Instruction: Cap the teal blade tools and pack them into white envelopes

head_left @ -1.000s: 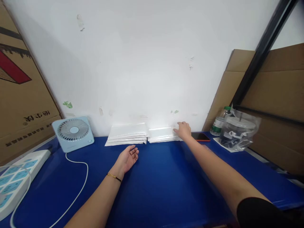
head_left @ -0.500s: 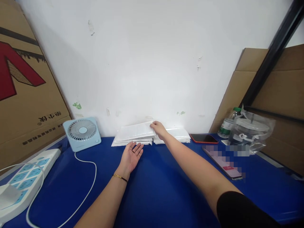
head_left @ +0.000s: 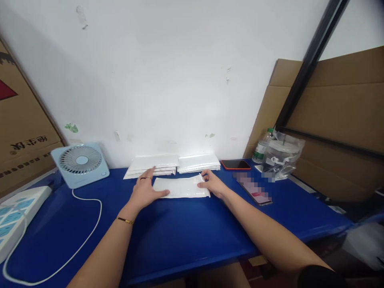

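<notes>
A flat white packet (head_left: 183,187) is held over the blue table in front of me, with faint ridges across its surface. My right hand (head_left: 213,183) pinches its right end between thumb and fingers. At the left end is my left hand (head_left: 147,191), its thumb touching the packet's near left corner and its fingers spread outward beyond the far edge. Behind the packet, against the wall, lie two stacks of similar white packets: a left stack (head_left: 153,162) close to my left fingertips and a right stack (head_left: 199,162).
A light-blue fan (head_left: 81,162) with a white cable (head_left: 100,216) and a power strip (head_left: 18,216) occupy the left. To the right are a red-edged phone (head_left: 236,165), a second phone (head_left: 260,197), a green-capped bottle (head_left: 261,148) and a bagged jar (head_left: 282,154). Cardboard (head_left: 345,92) stands beyond.
My right hand has brought the white packet off the left stack toward me. My left hand has turned over and moved to the packet's left end. The view has shifted right.
</notes>
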Demonstrator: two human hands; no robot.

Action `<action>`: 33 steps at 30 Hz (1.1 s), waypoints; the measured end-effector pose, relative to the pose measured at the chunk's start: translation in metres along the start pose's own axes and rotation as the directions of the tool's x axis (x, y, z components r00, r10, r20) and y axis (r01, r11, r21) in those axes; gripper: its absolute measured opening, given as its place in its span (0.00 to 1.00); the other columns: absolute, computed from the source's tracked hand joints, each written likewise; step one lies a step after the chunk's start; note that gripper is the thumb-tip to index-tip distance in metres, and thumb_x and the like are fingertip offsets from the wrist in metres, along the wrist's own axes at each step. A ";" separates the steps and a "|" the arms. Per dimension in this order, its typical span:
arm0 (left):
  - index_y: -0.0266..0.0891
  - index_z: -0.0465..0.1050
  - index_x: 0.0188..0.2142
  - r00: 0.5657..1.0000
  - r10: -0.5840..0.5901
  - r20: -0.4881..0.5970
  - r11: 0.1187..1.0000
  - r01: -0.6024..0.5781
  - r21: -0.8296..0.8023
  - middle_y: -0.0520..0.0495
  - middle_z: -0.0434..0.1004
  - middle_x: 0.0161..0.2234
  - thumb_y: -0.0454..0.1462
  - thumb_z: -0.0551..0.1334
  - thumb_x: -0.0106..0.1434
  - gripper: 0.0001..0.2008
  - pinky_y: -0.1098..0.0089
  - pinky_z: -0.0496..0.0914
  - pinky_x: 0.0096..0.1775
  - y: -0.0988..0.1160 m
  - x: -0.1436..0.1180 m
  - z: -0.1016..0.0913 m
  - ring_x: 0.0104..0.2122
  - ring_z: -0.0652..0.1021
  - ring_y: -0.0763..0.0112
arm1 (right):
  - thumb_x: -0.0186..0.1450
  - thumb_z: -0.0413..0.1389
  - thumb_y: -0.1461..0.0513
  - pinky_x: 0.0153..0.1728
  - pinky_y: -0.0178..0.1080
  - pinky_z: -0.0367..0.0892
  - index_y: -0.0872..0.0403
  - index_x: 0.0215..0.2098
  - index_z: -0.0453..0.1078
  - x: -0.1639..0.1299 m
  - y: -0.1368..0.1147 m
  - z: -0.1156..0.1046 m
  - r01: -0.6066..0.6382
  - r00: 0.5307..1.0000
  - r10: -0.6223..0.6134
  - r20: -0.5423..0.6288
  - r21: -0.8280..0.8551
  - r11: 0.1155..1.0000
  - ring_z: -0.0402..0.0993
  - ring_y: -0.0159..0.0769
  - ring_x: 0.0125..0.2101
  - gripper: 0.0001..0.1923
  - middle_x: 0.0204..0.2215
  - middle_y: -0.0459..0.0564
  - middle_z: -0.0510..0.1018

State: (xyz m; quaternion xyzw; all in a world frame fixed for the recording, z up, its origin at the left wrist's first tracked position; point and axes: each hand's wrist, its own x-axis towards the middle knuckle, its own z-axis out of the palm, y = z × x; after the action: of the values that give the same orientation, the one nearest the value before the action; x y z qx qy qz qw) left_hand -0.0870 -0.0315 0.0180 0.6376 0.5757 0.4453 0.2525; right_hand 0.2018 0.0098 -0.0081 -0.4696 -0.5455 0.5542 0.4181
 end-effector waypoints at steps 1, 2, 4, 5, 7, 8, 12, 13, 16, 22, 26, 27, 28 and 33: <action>0.48 0.58 0.57 0.990 0.087 0.112 0.992 -0.097 0.078 0.41 0.56 0.60 0.42 0.75 0.30 0.52 0.58 0.49 0.58 0.003 -0.001 0.004 0.61 0.52 0.51 | 0.42 0.65 0.61 0.23 0.34 0.64 0.50 0.37 0.57 0.000 0.002 -0.003 0.021 1.000 -0.023 -0.015 -0.094 0.995 0.67 0.31 0.24 0.28 0.27 0.41 0.67; 0.48 0.60 0.56 0.964 0.150 0.218 0.978 -0.177 0.112 0.42 0.54 0.61 0.42 0.75 0.28 0.52 0.58 0.44 0.59 0.006 0.000 0.010 0.62 0.48 0.51 | 0.41 0.65 0.60 0.24 0.34 0.63 0.50 0.38 0.57 0.001 0.003 -0.005 0.055 0.997 -0.066 -0.048 -0.207 0.977 0.66 0.31 0.24 0.29 0.27 0.40 0.66; 0.48 0.63 0.54 0.920 0.195 0.341 0.966 -0.241 0.097 0.42 0.55 0.61 0.41 0.75 0.25 0.51 0.58 0.37 0.60 0.013 0.004 0.022 0.63 0.47 0.52 | 0.39 0.67 0.59 0.25 0.34 0.60 0.50 0.38 0.59 0.002 0.003 -0.010 0.119 0.974 -0.190 -0.122 -0.439 0.891 0.64 0.31 0.24 0.31 0.25 0.39 0.65; 0.48 0.65 0.52 0.915 0.185 0.359 0.972 -0.224 0.071 0.42 0.57 0.60 0.41 0.75 0.24 0.50 0.58 0.36 0.60 0.015 0.007 0.028 0.62 0.48 0.52 | 0.38 0.67 0.58 0.26 0.34 0.60 0.50 0.38 0.60 0.003 0.003 -0.012 0.139 0.957 -0.250 -0.146 -0.528 0.838 0.63 0.31 0.24 0.31 0.24 0.39 0.64; 0.47 0.69 0.48 0.918 0.125 0.376 0.990 -0.142 0.017 0.41 0.64 0.56 0.38 0.75 0.23 0.46 0.59 0.41 0.59 0.017 0.015 0.035 0.60 0.54 0.50 | 0.39 0.67 0.56 0.27 0.34 0.58 0.49 0.39 0.61 0.005 0.004 -0.018 0.150 0.937 -0.312 -0.159 -0.622 0.768 0.63 0.31 0.25 0.31 0.24 0.39 0.63; 0.46 0.70 0.46 0.918 0.096 0.385 0.995 -0.104 0.001 0.41 0.67 0.54 0.37 0.75 0.24 0.43 0.60 0.47 0.58 0.018 0.019 0.037 0.59 0.59 0.49 | 0.40 0.66 0.56 0.27 0.34 0.58 0.49 0.40 0.61 0.006 0.004 -0.022 0.149 0.936 -0.315 -0.156 -0.636 0.757 0.63 0.32 0.25 0.30 0.24 0.39 0.64; 0.45 0.74 0.41 0.905 0.082 0.418 0.992 -0.115 0.054 0.43 0.74 0.44 0.33 0.72 0.30 0.33 0.68 0.63 0.48 0.026 0.027 0.034 0.47 0.72 0.53 | 0.49 0.60 0.50 0.30 0.35 0.60 0.50 0.39 0.64 0.012 0.005 -0.039 0.143 0.924 -0.325 -0.201 -0.608 0.781 0.66 0.34 0.28 0.22 0.27 0.43 0.68; 0.45 0.74 0.40 0.901 0.083 0.426 0.989 -0.127 0.078 0.43 0.75 0.42 0.32 0.72 0.30 0.32 0.68 0.64 0.46 0.031 0.027 0.032 0.45 0.73 0.53 | 0.52 0.58 0.49 0.30 0.35 0.60 0.51 0.38 0.65 0.014 0.005 -0.044 0.142 0.915 -0.331 -0.232 -0.583 0.800 0.66 0.34 0.28 0.20 0.27 0.44 0.68; 0.47 0.76 0.35 0.890 0.056 0.452 0.971 -0.155 0.184 0.46 0.76 0.35 0.30 0.70 0.29 0.28 0.65 0.63 0.46 0.054 0.027 0.023 0.41 0.74 0.52 | 0.56 0.54 0.48 0.28 0.35 0.61 0.52 0.37 0.65 0.019 0.004 -0.054 0.138 0.902 -0.320 -0.291 -0.507 0.851 0.66 0.32 0.25 0.18 0.27 0.44 0.68; 0.47 0.76 0.30 0.819 0.008 0.574 0.749 -0.385 0.539 0.48 0.74 0.28 0.33 0.69 0.32 0.20 0.58 0.58 0.48 0.121 0.030 0.007 0.37 0.73 0.52 | 0.56 0.54 0.48 0.24 0.33 0.62 0.53 0.35 0.66 0.019 0.003 -0.054 0.155 0.925 -0.290 -0.247 -0.452 0.879 0.65 0.27 0.19 0.17 0.27 0.44 0.68; 0.48 0.76 0.34 0.778 -0.015 0.628 0.602 -0.495 0.627 0.48 0.73 0.27 0.34 0.68 0.36 0.21 0.56 0.54 0.49 0.151 0.027 0.004 0.36 0.73 0.54 | 0.57 0.53 0.48 0.23 0.33 0.62 0.53 0.36 0.66 0.017 0.003 -0.053 0.166 0.936 -0.283 -0.211 -0.445 0.880 0.64 0.27 0.18 0.18 0.26 0.44 0.68; 0.48 0.76 0.35 0.773 -0.027 0.633 0.574 -0.507 0.643 0.48 0.73 0.28 0.34 0.68 0.36 0.22 0.57 0.53 0.49 0.155 0.026 0.003 0.35 0.73 0.55 | 0.57 0.53 0.48 0.23 0.33 0.61 0.53 0.35 0.66 0.016 0.003 -0.053 0.168 0.938 -0.283 -0.202 -0.448 0.878 0.65 0.28 0.18 0.18 0.25 0.44 0.68; 0.48 0.76 0.36 0.773 -0.034 0.634 0.554 -0.513 0.655 0.48 0.74 0.28 0.35 0.68 0.37 0.22 0.57 0.53 0.49 0.159 0.025 0.003 0.35 0.73 0.56 | 0.57 0.53 0.48 0.24 0.33 0.61 0.53 0.35 0.66 0.016 0.003 -0.052 0.171 0.939 -0.284 -0.192 -0.453 0.875 0.65 0.28 0.19 0.18 0.25 0.44 0.68; 0.49 0.76 0.36 0.793 -0.043 0.607 0.536 -0.495 0.684 0.50 0.76 0.28 0.36 0.69 0.35 0.23 0.60 0.54 0.49 0.171 0.023 -0.006 0.32 0.73 0.61 | 0.55 0.56 0.49 0.29 0.34 0.61 0.53 0.32 0.69 0.015 0.001 -0.049 0.208 0.945 -0.304 -0.121 -0.493 0.845 0.67 0.32 0.27 0.17 0.26 0.44 0.70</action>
State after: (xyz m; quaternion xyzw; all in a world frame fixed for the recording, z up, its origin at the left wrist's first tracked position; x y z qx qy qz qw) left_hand -0.0071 -0.0467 0.1697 0.8519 0.5210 -0.0485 0.0210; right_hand 0.2463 0.0346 -0.0082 -0.5318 -0.6787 0.2944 0.4122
